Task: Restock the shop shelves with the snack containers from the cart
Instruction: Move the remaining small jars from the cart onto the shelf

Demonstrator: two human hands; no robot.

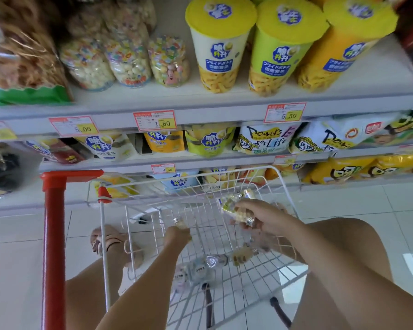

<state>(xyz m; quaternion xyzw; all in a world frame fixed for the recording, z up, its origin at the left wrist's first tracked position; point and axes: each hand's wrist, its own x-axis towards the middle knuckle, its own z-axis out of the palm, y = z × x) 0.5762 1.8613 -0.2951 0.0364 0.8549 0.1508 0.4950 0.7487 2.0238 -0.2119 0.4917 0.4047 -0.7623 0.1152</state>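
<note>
Both my hands are inside the white wire cart (224,179). My left hand (178,235) grips a small clear snack container (178,222) with a silver cap. My right hand (260,216) holds a bundle of similar clear containers (234,206) of pale snacks, lifted near the cart's far rim. More clear containers (215,262) lie on the cart's floor below my hands. On the top shelf (200,108) stand matching clear containers of colourful snacks (129,60), left of tall yellow-lidded cups (221,44).
The cart's red handle post (54,246) rises at the left. Lower shelves hold snack bags (265,139). Price tags (154,120) line the shelf edges. My sandalled foot (110,241) stands on the white tiled floor beside the cart.
</note>
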